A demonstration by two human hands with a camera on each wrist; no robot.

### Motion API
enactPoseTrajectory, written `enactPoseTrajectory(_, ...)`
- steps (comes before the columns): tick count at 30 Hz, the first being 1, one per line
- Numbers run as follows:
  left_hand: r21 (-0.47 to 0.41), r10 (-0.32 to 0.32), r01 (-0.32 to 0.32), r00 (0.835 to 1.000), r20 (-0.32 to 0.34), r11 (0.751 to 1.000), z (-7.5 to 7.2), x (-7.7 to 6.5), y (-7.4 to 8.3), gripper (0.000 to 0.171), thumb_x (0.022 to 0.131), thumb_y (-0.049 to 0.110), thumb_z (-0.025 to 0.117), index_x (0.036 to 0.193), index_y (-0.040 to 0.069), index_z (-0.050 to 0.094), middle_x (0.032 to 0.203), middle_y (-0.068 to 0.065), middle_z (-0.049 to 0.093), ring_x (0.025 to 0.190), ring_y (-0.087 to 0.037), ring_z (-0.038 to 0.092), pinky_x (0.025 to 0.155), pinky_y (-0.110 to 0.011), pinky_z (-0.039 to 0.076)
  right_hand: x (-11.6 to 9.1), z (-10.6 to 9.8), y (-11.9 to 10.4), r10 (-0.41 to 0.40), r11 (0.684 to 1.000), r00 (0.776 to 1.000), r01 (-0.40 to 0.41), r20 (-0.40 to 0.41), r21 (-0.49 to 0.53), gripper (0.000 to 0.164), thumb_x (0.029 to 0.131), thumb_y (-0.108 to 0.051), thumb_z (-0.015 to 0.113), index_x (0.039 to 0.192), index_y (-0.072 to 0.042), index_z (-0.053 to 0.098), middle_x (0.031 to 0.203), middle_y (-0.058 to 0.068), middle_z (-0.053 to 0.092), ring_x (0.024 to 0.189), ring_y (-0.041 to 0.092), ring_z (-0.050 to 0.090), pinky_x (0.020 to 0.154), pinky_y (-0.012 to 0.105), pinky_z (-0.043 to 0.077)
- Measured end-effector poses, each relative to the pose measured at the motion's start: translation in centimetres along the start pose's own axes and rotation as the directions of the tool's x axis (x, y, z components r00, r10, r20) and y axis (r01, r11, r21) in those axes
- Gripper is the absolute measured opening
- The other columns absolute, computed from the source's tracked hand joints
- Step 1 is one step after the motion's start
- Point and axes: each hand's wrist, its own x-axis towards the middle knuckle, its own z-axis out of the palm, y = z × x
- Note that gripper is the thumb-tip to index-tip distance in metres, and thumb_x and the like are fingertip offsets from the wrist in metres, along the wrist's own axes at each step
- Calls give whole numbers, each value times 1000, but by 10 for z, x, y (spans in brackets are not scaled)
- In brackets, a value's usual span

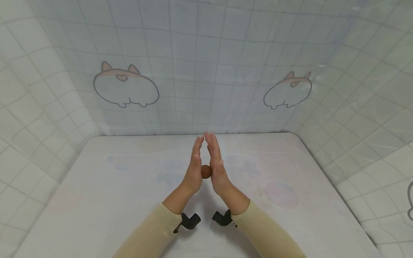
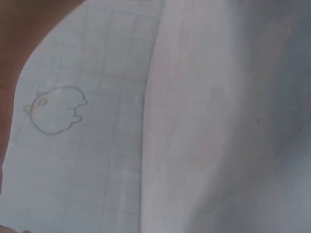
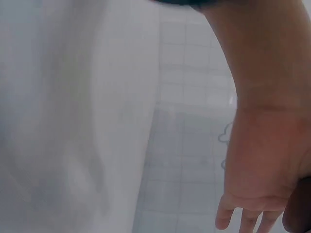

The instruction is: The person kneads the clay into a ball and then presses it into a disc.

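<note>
A small brown ball [image 1: 206, 171], smooth and clay-like, sits between the two palms above the white table. My left hand [image 1: 193, 172] touches it from the left, fingers straight and pointing away from me. From the other side my right hand [image 1: 218, 171] presses its palm to the ball, its fingers also straight. The fingertips of both hands lean towards each other beyond the ball. In the right wrist view the open palm [image 3: 262, 160] shows, with a dark brown edge of the ball [image 3: 298, 208] beside it. The left wrist view catches only part of the forearm or hand at its left edge.
The white table [image 1: 122, 186] has faint pastel prints and rounded far corners. Behind it and at both sides hang pale gridded sheets [image 1: 209, 71] with cartoon animal drawings. Dark wrist-worn devices [image 1: 191, 221] stick out inward below the cream sleeves [image 1: 151, 229].
</note>
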Motion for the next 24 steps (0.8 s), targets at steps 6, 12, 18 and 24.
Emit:
enactPoseTrajectory(6,-10,34,-34,998,52,999,11,-10,3,82,97,72,3,162,22,1,164,-9,17,92,-15,58,85,-44,46,5,-6,4,55,995,995,-62,-88,-74,91,99,-72,7,160,-6,-5,166,19,4,153,28,2,120,52,3)
enactPoseTrajectory(12,-13,83,-82,995,58,997,15,-17,8,82,98,71,4,162,21,6,167,-1,-3,152,-28,9,111,-71,7,9,-13,10,178,974,973,-195,-144,-113,91,95,-78,13,162,-18,-4,168,6,4,153,24,3,119,55,4)
enactPoseTrajectory(18,-97,137,-133,990,34,986,14,-19,14,89,97,74,6,162,13,2,168,-5,0,152,-33,7,116,-64,4,9,-18,16,250,953,961,-266,-120,-146,90,94,-79,17,162,-22,-3,168,1,-1,153,19,-2,115,64,1)
enactPoseTrajectory(24,-224,193,-187,981,5,957,12,-13,22,98,94,80,12,161,9,0,166,-9,0,152,-35,4,117,-59,-1,3,-19,22,292,943,951,-303,-97,-139,94,91,-83,15,162,-24,-2,168,-3,-3,150,18,13,115,66,7)
